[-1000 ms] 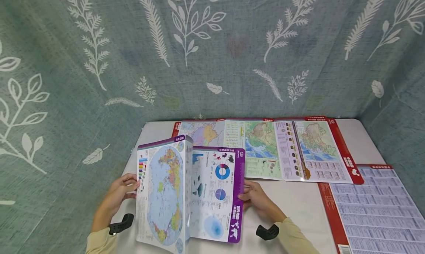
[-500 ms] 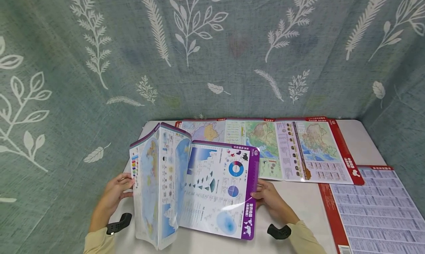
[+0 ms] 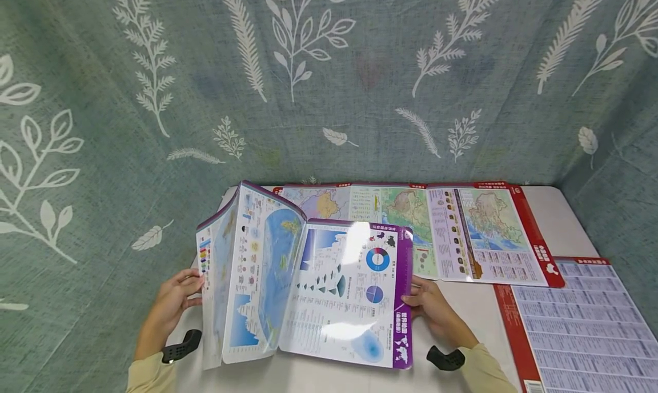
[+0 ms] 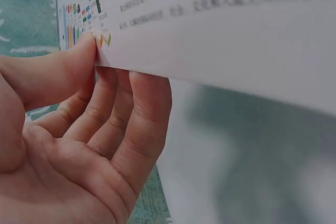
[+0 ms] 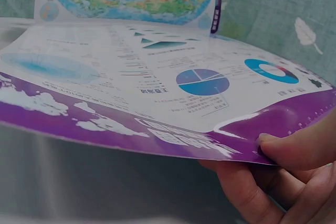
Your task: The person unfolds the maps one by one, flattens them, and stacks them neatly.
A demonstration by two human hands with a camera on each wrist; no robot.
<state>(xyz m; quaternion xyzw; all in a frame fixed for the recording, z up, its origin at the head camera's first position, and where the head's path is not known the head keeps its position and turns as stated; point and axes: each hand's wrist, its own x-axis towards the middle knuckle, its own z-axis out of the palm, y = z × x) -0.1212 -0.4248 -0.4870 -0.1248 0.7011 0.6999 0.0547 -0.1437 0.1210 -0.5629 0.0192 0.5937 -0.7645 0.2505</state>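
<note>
A glossy fold-out world map (image 3: 334, 319) with a purple border is held partly unfolded over the table. Its left panels stand up in a zigzag, while the right panel with charts lies flatter. My left hand (image 3: 172, 301) pinches the left edge, thumb on the printed face and fingers behind, as the left wrist view shows at the white panel (image 4: 210, 51). At the opposite side my right hand (image 3: 437, 307) grips the purple edge. In the right wrist view the right thumb (image 5: 294, 148) presses on top of that purple strip (image 5: 184, 142), with the fingers curled below.
Behind the map, a red-bordered fold-out map (image 3: 478, 233) lies spread along the back of the white table (image 3: 457, 370), partly covered by it. A red-edged printed sheet (image 3: 586, 313) lies at the right. A leaf-patterned curtain (image 3: 329, 84) hangs around the table.
My right hand has moved right, drawing the chart panel with it. The left hand has shifted slightly left. The folds have opened wider, and an inner panel with a blue map now shows.
</note>
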